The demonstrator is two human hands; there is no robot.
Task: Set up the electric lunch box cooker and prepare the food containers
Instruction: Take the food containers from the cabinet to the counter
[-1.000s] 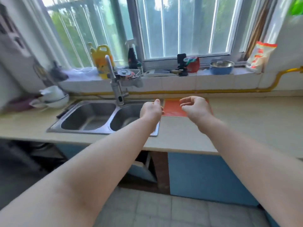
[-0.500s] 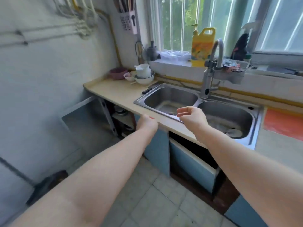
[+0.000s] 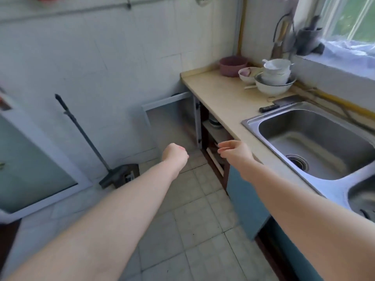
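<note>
Bench: a long beige smooth-topped bench (image 3: 221,94) runs from the tiled corner along under the window.
Sink: a stainless steel double sink (image 3: 316,138) is set into the bench.
Cupboard: under the bench's far end a grey-framed cupboard door (image 3: 172,118) stands swung wide, baring dark wooden shelves (image 3: 216,136). Their contents are too dim to name.
Bowls: a stack of white ceramic bowls (image 3: 274,80) sits in the bench's far corner, just beside a mauve round pot (image 3: 233,64).
Cleaver: a black-handled steel cleaver (image 3: 278,104) lies flat on the bench, just beside the sink's rim.
Hands: the left hand (image 3: 175,154) is curled into a fist and holds nothing, out over the floor. The right hand (image 3: 233,152) is relaxed, its fingers half bent and thumb apart. It is also empty and hangs in front of the cupboard opening, below the bench's edge.
Cooker: the electric lunch box cooker is not in view, nor are its food containers. As both hands reach towards the open cupboard, it probably sits on a shelf there.
Handling: such a cooker is likely a stiff, fairly light plastic shell with smooth sides and a trailing cord. The inner containers are probably thin, rigid and loose enough to rattle or slide out.
Hold: it looks safest to take the cooker with both hands low on opposite sides, level, lid latched and cord gathered. The containers are best lifted by their rims.
</note>
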